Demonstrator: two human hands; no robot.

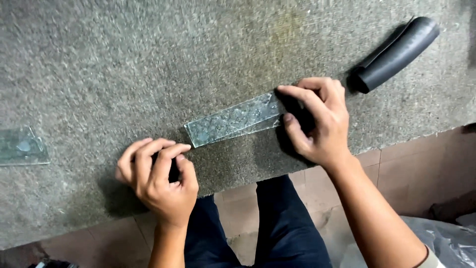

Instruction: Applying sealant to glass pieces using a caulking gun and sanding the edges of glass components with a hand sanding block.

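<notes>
Two clear glass pieces lie on the grey carpeted bench (148, 59): the right hand (317, 121) pinches the long cracked glass strip (233, 120) near the black tube (396, 52), the left hand (158, 181) rests curled, its grasp indeterminate, and a small glass offcut (22, 146) lies left.

A grey carpeted worktable (148, 59) stands over a reddish-brown tiled floor (416, 168).

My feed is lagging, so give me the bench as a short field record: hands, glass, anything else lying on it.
surface: grey carpeted bench
left hand: curled near the bench edge, holding nothing I can make out
right hand: fingers pinching the right end of the glass strip
glass strip: flat on the bench, left end free
other glass: small piece at the left edge
tool: black handle at upper right
</notes>
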